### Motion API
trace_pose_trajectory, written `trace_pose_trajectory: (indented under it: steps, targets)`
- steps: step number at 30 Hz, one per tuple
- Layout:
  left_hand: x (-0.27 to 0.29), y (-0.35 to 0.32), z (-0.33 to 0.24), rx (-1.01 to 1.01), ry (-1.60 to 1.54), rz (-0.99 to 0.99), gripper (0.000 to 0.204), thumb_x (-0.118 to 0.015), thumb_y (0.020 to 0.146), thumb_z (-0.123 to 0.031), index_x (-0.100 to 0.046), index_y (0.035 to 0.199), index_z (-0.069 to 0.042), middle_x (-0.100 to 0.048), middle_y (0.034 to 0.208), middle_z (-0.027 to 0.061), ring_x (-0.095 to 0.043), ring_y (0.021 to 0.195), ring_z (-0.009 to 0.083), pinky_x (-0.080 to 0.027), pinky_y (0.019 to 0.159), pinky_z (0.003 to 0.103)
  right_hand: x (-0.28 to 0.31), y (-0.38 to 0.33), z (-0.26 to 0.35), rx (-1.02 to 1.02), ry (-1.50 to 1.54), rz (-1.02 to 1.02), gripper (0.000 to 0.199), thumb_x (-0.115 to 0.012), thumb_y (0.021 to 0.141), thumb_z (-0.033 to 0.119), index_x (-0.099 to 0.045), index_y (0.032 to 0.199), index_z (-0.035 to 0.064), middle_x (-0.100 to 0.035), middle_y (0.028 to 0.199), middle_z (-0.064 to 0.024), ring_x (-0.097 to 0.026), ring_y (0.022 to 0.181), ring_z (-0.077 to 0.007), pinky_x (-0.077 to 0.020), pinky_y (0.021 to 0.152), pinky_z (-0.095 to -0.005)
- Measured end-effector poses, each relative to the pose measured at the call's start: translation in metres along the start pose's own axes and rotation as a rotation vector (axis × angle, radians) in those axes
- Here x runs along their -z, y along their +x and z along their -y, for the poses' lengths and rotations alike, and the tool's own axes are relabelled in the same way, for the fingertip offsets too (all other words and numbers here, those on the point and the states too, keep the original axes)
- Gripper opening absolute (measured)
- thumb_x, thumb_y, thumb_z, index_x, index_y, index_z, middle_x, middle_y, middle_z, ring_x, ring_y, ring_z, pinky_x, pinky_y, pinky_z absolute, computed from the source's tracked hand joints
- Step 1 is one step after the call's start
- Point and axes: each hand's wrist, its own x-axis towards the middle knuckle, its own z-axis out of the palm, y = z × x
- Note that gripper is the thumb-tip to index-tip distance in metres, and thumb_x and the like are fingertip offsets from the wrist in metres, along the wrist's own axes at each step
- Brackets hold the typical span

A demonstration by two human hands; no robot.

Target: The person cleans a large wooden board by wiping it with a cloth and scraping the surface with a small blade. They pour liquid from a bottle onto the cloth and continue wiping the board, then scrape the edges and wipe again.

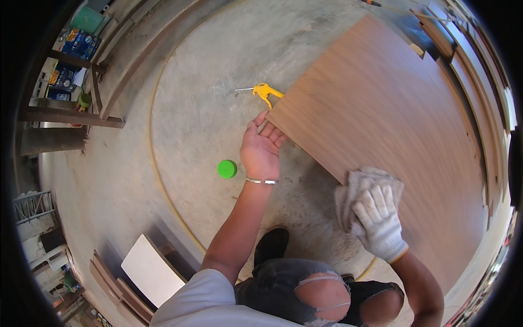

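A large brown wood-grain panel (pixel 381 109) slants across the right side, its near-left edge raised over the floor with shadow below. My bare left hand (pixel 261 147), with a metal bangle at the wrist, is palm up at the panel's left corner. Its fingertips pass under the edge, partly hidden, and hold that corner. A white knitted glove covers my right hand (pixel 378 220), which is closed on a grey-brown cloth (pixel 351 199) pressed on the panel's near edge. Just past my left hand, a yellow air blow gun (pixel 264 91) lies partly behind the panel.
On the concrete floor sits a round green cap (pixel 227 169), left of my left wrist. A yellow hose (pixel 152 136) curves around the left. Boards stack along the right (pixel 468 71), and a white-faced board (pixel 152 270) rests at lower left. A wooden frame (pixel 114 103) stands upper left.
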Motion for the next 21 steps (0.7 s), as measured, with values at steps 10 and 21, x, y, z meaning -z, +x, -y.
trace_pose_trajectory:
  steps: [10,21]
  targets:
    - [0.007,-0.003,0.0,0.059,-0.164,0.038,0.065,-0.034,0.11,-0.053,-0.053,0.144,-0.001,-0.064,0.14,0.0167,-0.059,0.132,0.0325,-0.044,0.114,0.045,-0.027,0.225,0.021,0.307,0.041,-0.379,0.041,-0.075,0.08,0.021,-0.068,0.118,0.0057,-0.06,0.136,-0.0141,-0.049,0.134,-0.0375,-0.04,0.115,-0.0516]
    - [0.03,0.001,0.007,0.13,-0.276,0.264,0.088,-0.028,0.107,-0.066,-0.05,0.146,0.01,-0.063,0.142,0.0219,-0.055,0.137,0.0334,-0.04,0.119,0.045,-0.023,0.18,0.021,0.259,0.025,-0.339,0.041,-0.076,0.075,0.017,-0.07,0.114,0.0034,-0.063,0.132,-0.0121,-0.054,0.127,-0.0388,-0.0444,0.109,-0.0524]
